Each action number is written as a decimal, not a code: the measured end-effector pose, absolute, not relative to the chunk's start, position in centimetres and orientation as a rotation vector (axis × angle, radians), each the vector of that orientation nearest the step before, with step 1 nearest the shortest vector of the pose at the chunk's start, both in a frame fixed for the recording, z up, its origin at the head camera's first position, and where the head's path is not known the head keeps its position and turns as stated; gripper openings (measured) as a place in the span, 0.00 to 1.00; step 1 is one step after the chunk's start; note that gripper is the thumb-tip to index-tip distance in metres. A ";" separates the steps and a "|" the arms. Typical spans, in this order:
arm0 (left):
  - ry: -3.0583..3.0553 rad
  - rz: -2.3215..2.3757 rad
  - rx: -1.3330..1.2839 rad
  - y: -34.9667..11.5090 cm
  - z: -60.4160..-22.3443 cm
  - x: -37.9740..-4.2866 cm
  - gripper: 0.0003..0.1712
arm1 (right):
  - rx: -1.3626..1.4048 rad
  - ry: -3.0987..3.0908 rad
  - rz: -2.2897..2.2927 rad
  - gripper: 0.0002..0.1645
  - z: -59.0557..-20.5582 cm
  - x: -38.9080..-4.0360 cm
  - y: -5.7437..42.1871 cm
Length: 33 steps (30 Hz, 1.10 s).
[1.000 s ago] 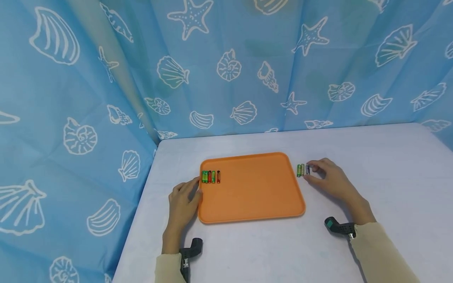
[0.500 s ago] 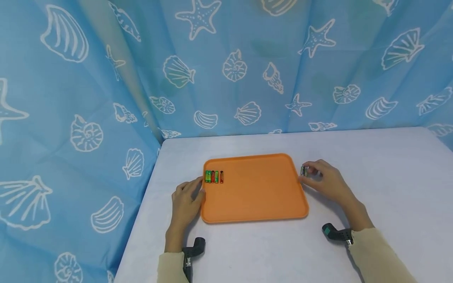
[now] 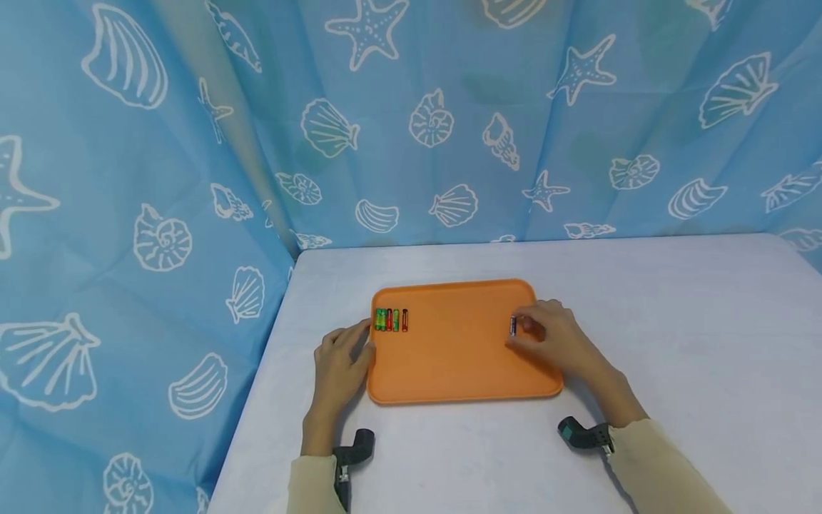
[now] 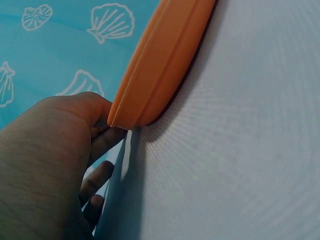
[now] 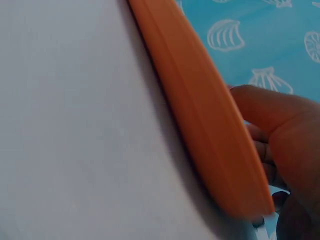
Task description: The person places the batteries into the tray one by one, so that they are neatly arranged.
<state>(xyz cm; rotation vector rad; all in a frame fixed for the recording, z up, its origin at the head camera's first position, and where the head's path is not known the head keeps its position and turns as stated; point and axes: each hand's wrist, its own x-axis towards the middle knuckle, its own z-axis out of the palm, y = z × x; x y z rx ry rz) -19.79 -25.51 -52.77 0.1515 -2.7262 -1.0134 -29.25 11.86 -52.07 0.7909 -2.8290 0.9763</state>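
Note:
An orange tray [image 3: 449, 364] lies on the white table. At its left side my left hand [image 3: 340, 364] holds the rim, the thumb [image 4: 97, 105] reaching over the edge. Inside the tray, near that hand, several small green and red batteries [image 3: 389, 320] stand side by side in a row. My right hand [image 3: 555, 339] is over the tray's right side and pinches a dark battery [image 3: 513, 326] between thumb and fingertips. In the right wrist view the tray wall hides the battery, and the thumb [image 5: 265, 107] shows behind the rim.
Blue cloth [image 3: 411, 143] with white shells and starfish hangs behind and to the left of the table [image 3: 462, 457]. A black wrist camera [image 3: 355, 448] is on the left wrist, another black camera [image 3: 581, 432] on the right.
The right hand has taken the dark battery from beside the tray and carried it left, over the tray's right rim. Other batteries seen there earlier are now out of sight. The left hand stays put.

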 end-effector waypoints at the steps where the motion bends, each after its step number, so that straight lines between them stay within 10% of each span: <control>1: -2.728 -1.012 0.150 -25.5 -52.8 -19.8 0.25 | 0.817 -2.816 0.973 0.25 -52.1 -29.2 11.6; 33: -2.736 -1.006 0.176 -25.6 -52.8 -20.0 0.26 | 0.951 -2.808 0.891 0.23 -52.5 -29.5 3.0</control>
